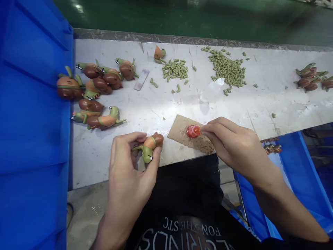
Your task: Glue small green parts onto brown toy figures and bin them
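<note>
My left hand (135,166) is closed around a toy turtle figure (153,141) with a brown shell, an orange band and a green head, held near the table's front edge. My right hand (231,142) pinches thumb and fingers together at the right side of a small round red cap (192,131). Whatever sits between those fingertips is too small or hidden to make out. Under the cap lies a piece of brown cardboard (179,126). Beyond it, a translucent white bottle (212,91) rests on its side.
Several more turtle figures (97,83) lie at the left, others (309,78) at the far right. Two piles of small green pieces (229,67) and an orange-and-green part (159,54) sit at the back. Blue crates (33,121) stand left and lower right.
</note>
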Demonstrator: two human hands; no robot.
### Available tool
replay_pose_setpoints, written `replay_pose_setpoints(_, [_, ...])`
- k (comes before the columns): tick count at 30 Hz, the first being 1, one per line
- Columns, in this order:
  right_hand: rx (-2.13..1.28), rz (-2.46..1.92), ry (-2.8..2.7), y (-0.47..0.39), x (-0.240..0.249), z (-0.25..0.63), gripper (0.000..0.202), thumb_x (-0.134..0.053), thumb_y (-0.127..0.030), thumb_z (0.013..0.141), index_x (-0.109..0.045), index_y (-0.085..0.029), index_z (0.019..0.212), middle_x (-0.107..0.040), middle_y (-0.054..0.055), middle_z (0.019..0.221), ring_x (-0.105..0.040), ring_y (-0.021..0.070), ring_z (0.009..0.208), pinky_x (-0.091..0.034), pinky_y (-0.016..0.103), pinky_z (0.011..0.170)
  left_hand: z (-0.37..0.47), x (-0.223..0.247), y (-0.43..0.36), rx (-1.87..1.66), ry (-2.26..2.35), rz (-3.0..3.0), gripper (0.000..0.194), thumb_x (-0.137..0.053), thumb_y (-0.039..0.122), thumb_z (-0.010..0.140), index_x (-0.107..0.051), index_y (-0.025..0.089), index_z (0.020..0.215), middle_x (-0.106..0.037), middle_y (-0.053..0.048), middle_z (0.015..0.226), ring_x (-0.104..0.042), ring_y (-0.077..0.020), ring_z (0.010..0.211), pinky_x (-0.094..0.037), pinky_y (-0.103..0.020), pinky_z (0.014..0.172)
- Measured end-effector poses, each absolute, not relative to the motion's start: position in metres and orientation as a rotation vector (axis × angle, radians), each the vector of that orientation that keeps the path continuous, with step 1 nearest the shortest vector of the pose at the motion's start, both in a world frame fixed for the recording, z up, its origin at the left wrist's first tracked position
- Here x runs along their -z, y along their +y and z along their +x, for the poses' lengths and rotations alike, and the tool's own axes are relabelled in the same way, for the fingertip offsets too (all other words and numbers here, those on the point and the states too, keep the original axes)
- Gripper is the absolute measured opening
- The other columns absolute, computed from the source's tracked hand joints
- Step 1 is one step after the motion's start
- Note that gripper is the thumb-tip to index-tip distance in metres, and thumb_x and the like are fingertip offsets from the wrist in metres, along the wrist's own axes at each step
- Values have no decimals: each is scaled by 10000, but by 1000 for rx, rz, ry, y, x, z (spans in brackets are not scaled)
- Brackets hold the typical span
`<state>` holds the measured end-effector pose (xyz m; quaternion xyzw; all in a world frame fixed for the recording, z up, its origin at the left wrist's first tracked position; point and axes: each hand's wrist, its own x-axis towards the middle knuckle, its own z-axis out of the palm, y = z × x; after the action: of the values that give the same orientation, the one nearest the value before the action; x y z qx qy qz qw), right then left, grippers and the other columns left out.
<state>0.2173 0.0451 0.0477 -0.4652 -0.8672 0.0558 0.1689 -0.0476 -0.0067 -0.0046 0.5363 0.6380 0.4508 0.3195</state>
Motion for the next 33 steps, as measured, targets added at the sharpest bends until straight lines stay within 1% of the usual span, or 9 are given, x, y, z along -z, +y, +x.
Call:
replay_pose_setpoints(1, [-155, -1320, -2464, 45, -48, 217, 224, -586, -76, 1132, -778, -192, 1135, -825, 115, 1093, -789, 241, 866, -639, 354, 720, -46, 4, -7, -1160, 1646, 1387, 353, -821, 319, 1062, -691, 311, 1390, -661, -57, 1309, -734, -282, 1268, -606, -473, 1098])
replay_pose_setpoints(3, [-150, -1316, -2462, 45, -48, 217, 223, -585, -74, 1133, -774, -192, 1137, -831, 114, 1098, -797, 240, 872, -641, 352, 725, -42, 1, -6, -1137, 1557, 1369, 294, -790, 330, 1091, -754, 333, 1384, -667, -56, 1337, -718, -269, 1307, -606, -445, 1119])
replay_pose_setpoints(6, [-149, -1310, -2461, 45, -47, 217, 220, -591, -61, 1127, -767, -191, 1143, -842, 115, 1113, -813, 243, 887, -642, 350, 726, -32, -5, -4, -1165, 1401, 1271, 236, -756, 321, 1128, -742, 334, 1363, -729, -40, 1318, -742, -225, 1284, -638, -372, 1104])
replay_pose_setpoints(9, [-144, -1289, -2459, 44, -46, 218, 213, -608, -36, 1113, -764, -174, 1155, -851, 121, 1118, -834, 253, 916, -647, 352, 728, -21, -9, -2, -1212, 1301, 1127, 235, -755, 334, 1142, -692, 316, 1367, -776, -24, 1268, -796, -188, 1146, -683, -328, 1040])
replay_pose_setpoints(13, [-97, -1250, -2417, 41, -41, 218, 197, -626, -39, 1125, -774, -162, 1168, -861, 109, 1086, -844, 239, 907, -660, 339, 730, -12, -6, 3, -1181, 1187, 899, 241, -824, 390, 1113, -727, 301, 1315, -783, -9, 1212, -811, -151, 919, -715, -291, 884])
replay_pose_setpoints(19, [-160, -1205, -2307, 37, -31, 215, 227, -616, -42, 1151, -782, -184, 1212, -883, 95, 1118, -868, 207, 977, -713, 315, 845, -7, 2, 11, -1180, 1070, 884, 216, -856, 421, 1098, -784, 274, 1239, -791, 1, 1136, -801, -131, 916, -684, -238, 895])
replay_pose_setpoints(25, [-140, -1194, -2312, 36, -29, 220, 304, -601, 13, 1121, -782, -200, 1240, -889, 99, 1153, -868, 211, 994, -722, 330, 844, -2, 0, 13, -1204, 1163, 926, 234, -858, 394, 1086, -750, 240, 1225, -820, -32, 1140, -801, -151, 888, -724, -258, 837])
replay_pose_setpoints(30, [-128, -1131, -2327, 39, -28, 223, 312, -615, 35, 1107, -795, -170, 1260, -894, 118, 1148, -871, 215, 987, -720, 328, 841, -2, 1, 13, -1196, 1173, 935, 224, -855, 417, 1093, -756, 258, 1216, -796, -17, 1135, -769, -129, 888, -702, -214, 805])
replay_pose_setpoints(33, [-139, -1113, -2266, 38, -28, 220, 273, -656, 18, 1095, -818, -171, 1206, -897, 121, 1111, -874, 230, 968, -725, 344, 837, -3, 3, 12, -1191, 1146, 929, 196, -829, 436, 1115, -768, 284, 1223, -776, -9, 1131, -749, -136, 906, -676, -222, 782])
